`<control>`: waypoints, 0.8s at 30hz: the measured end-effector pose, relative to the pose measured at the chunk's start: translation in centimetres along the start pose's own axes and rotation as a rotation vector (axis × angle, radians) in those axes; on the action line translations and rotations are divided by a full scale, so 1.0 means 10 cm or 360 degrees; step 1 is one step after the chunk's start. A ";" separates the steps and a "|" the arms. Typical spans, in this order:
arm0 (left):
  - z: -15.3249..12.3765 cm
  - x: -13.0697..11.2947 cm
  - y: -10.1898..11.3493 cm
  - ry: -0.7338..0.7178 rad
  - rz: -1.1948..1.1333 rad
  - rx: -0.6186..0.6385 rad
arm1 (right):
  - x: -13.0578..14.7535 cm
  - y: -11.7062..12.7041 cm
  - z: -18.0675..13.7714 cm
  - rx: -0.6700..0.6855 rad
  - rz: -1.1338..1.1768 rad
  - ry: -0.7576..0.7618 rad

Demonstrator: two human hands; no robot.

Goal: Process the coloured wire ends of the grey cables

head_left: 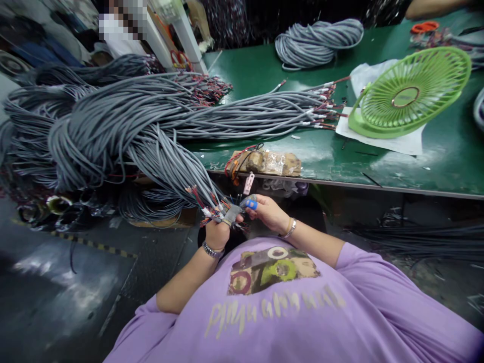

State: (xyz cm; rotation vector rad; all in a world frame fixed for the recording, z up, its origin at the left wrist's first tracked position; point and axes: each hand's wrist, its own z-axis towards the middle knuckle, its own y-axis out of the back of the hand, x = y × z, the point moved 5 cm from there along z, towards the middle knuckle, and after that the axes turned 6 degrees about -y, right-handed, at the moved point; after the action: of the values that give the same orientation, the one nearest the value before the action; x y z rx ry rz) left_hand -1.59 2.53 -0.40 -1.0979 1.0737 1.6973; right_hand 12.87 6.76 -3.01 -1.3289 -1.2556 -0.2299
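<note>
My left hand (217,234) is closed around the stripped ends of a bundle of grey cables (181,166) that hangs over the table's front edge. Thin coloured wires and white wrapped ends stick out about its fingers. A grey strip (235,212) lies across the wire ends at this hand. Just to the right, my right hand (269,214) pinches a darker end of the strip between thumb and fingers; a blue wrap covers one finger. The exact hold at the fingertips is small and partly hidden. A small pinkish-white tag (248,183) shows just above the right hand.
Large heaps of grey cable (113,116) cover the left of the green table (401,174). A green fan (408,96) stands on white paper at right. A taped block (272,163) lies at the front edge. Behind are a cable coil (317,43) and another person's arm (434,7).
</note>
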 end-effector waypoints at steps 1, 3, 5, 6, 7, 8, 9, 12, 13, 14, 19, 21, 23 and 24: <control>0.00 -0.01 0.00 0.0011 -0.0048 -0.0007 | -0.01 0.05 0.02 0.0005 0.0061 -0.0027; 0.02 -0.03 0.00 0.0040 -0.0153 -0.0005 | 0.00 0.16 0.08 -0.0054 0.0172 -0.0075; 0.05 -0.07 -0.03 0.0075 -0.0236 0.0035 | 0.03 0.24 0.16 -0.0112 0.0232 -0.0136; 0.07 -0.08 -0.05 0.0102 -0.0266 0.0076 | 0.05 0.25 0.20 -0.0108 0.0234 -0.0169; 0.09 -0.10 -0.08 0.0129 -0.0291 0.0124 | 0.08 0.24 0.24 -0.0079 0.0219 -0.0190; 0.11 -0.11 -0.11 0.0155 -0.0310 0.0176 | 0.11 0.21 0.28 -0.0036 0.0191 -0.0185; 0.13 -0.11 -0.14 0.0175 -0.0326 0.0226 | 0.15 0.18 0.31 0.0001 0.0152 -0.0149; 0.19 -0.11 -0.19 0.0204 -0.0373 0.0310 | 0.25 0.14 0.35 -0.0094 -0.0028 0.0098; 0.20 -0.10 -0.20 0.0217 -0.0394 0.0327 | 0.27 0.14 0.35 -0.0193 -0.0094 0.0197; 0.21 -0.10 -0.21 0.0236 -0.0420 0.0343 | 0.28 0.16 0.35 -0.0298 -0.0148 0.0283; 0.25 -0.08 -0.24 0.0329 -0.0498 0.0373 | 0.22 0.14 0.37 -0.0367 -0.0164 0.0334; 0.26 -0.09 -0.25 0.0347 -0.0500 0.0386 | 0.22 0.10 0.38 -0.0289 -0.0163 0.0302; 0.28 -0.09 -0.26 0.0352 -0.0514 0.0405 | 0.26 0.11 0.36 -0.0350 -0.0217 0.0359; 0.29 -0.09 -0.27 0.0355 -0.0526 0.0412 | 0.29 0.13 0.34 -0.0414 -0.0249 0.0405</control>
State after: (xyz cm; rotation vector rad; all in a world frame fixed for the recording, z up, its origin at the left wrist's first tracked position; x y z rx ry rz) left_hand 0.48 5.82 0.63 -1.2362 1.1404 1.1631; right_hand 13.11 11.40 -2.40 -1.3710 -1.1394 -0.6715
